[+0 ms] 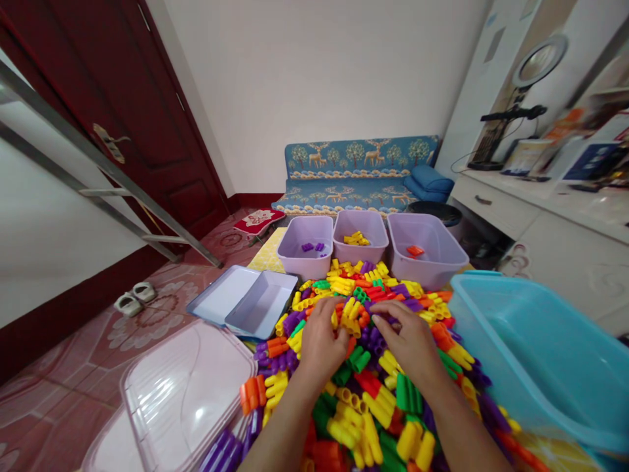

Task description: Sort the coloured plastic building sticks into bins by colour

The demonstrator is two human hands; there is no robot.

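Note:
A large heap of plastic building pieces (366, 403) in yellow, purple, green, orange and red covers the table in front of me. Both my hands rest in the middle of it. My left hand (322, 337) is bent over the pieces, its thumb apart from the fingers and some fingertips hidden. Right beside it lies a yellow piece (350, 316). My right hand (405, 331) reaches in from the other side, fingers stretched and thumb apart, its tips close to purple pieces (373, 341). I see nothing held in either hand.
Behind the heap stand three lilac bins, holding purple (307, 247), yellow (356, 238) and orange-red pieces (415, 251). A turquoise tub (550, 341) is at right. An open shallow box (263, 305) and clear lids (189, 393) lie left. A ladder (105, 164) leans farther left.

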